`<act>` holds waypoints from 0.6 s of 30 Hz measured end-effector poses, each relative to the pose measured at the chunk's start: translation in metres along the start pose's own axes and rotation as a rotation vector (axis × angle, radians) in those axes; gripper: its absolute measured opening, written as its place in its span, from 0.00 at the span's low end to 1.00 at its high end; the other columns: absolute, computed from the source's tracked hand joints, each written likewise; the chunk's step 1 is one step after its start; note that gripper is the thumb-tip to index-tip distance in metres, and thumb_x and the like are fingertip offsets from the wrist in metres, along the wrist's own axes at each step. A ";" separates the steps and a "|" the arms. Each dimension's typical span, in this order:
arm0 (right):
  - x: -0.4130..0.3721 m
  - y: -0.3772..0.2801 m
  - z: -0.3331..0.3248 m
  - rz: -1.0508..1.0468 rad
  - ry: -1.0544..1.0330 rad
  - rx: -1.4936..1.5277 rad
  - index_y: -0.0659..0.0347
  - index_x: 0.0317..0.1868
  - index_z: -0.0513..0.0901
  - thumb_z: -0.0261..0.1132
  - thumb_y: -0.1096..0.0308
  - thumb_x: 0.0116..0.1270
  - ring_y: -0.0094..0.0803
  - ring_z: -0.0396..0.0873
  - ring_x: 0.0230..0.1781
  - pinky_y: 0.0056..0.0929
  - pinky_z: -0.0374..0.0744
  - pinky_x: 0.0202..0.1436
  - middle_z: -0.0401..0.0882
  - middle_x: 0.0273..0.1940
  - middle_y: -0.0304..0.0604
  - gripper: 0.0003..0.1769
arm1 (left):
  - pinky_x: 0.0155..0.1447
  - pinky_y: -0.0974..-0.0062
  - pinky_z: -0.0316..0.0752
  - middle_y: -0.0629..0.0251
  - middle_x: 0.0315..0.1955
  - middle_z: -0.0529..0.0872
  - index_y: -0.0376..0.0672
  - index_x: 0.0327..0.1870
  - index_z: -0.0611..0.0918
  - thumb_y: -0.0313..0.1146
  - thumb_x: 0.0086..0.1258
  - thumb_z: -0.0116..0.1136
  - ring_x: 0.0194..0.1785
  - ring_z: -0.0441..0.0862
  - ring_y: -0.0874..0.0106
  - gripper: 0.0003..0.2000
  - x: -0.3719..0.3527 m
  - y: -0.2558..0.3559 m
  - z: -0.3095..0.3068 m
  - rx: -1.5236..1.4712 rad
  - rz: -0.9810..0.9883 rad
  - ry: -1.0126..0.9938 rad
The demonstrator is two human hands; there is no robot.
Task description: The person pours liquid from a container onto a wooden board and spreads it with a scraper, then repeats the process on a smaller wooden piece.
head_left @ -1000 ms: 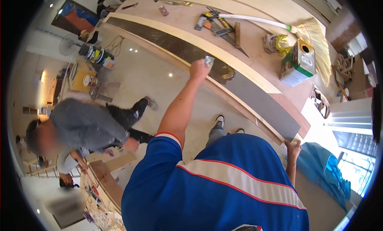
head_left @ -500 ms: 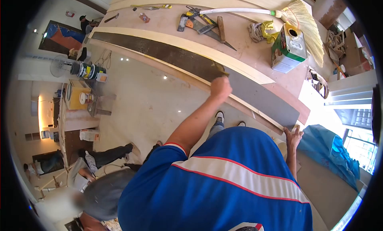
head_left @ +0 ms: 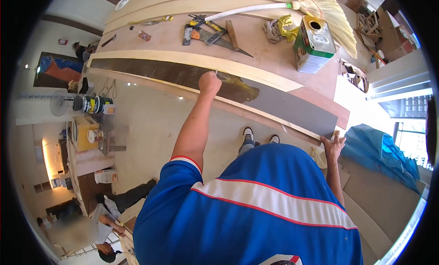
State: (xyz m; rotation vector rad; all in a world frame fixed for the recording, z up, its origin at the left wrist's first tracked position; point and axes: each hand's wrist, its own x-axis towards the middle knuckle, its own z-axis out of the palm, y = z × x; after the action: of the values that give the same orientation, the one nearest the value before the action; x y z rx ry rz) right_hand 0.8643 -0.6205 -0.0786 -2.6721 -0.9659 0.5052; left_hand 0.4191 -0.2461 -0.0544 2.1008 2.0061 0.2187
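Note:
A long grey strip (head_left: 292, 108) lies on a pale wooden board (head_left: 192, 57) across the bench. Wet brownish glue (head_left: 244, 89) covers its middle, and the left stretch looks darker. My left hand (head_left: 210, 83) is closed over the strip on a small flat spreader (head_left: 216, 73), mostly hidden by the fingers. At the strip's right end, my right hand (head_left: 334, 146) grips the corner of the board, thumb and fingertips around its edge.
Behind the strip lie a handsaw (head_left: 219, 41), a broom (head_left: 247, 9), a crumpled rag (head_left: 274, 30) and a metal can (head_left: 315, 45). Blue plastic sheeting (head_left: 379, 153) is at the right. A co-worker (head_left: 87, 228) is at lower left, with a fan (head_left: 59, 103) above.
My left hand has moved left along the strip, and a wet glue patch now shows to its right. My right hand stays at the end. The view has shifted slightly.

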 end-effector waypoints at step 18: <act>-0.004 -0.028 -0.008 -0.077 0.118 -0.138 0.60 0.70 0.71 0.76 0.57 0.51 0.55 0.64 0.71 0.52 0.68 0.69 0.68 0.68 0.60 0.45 | 0.46 0.57 0.82 0.49 0.31 0.87 0.39 0.33 0.86 0.32 0.64 0.56 0.38 0.86 0.53 0.08 -0.064 0.120 0.019 -0.042 0.406 -0.067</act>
State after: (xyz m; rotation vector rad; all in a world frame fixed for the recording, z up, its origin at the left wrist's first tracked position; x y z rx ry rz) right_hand 0.8487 -0.6032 -0.0602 -2.7363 -1.1005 0.2705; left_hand 0.5364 -0.3158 -0.0379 2.4324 1.5069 0.2502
